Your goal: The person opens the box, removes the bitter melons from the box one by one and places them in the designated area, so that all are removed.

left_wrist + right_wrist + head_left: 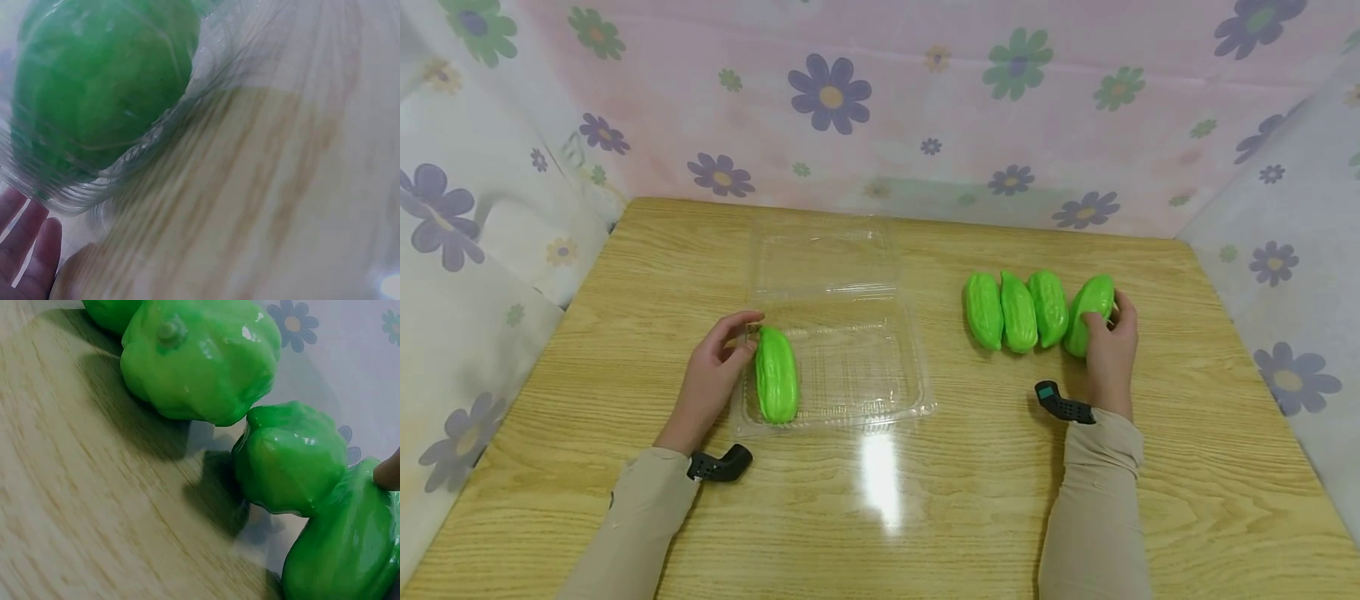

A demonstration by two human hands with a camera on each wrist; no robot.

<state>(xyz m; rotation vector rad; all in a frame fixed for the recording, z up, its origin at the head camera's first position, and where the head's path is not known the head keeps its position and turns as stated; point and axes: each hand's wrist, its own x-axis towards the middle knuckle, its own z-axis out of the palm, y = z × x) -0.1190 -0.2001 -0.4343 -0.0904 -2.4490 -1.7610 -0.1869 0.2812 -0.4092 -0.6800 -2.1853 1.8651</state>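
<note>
A clear plastic clamshell box (850,408) lies on the table with its lid folded back. Inside, along its left wall, lies one glossy green ridged fruit (777,375), also seen through the plastic in the left wrist view. My left hand (711,367) rests at the box's left rim, fingers loosely extended near the fruit's tip. On the right, my right hand (1111,346) grips another green ridged fruit (1091,302), thumb on top and fingers at its far right side. Three similar fruits (1018,312) lie side by side just left of it.
The wood-grain table (970,500) is bordered by a flower-patterned cloth (925,125) at the back and sides. The box's raised transparent lid (823,254) extends toward the back edge. A black wrist device (722,463) sits on each forearm.
</note>
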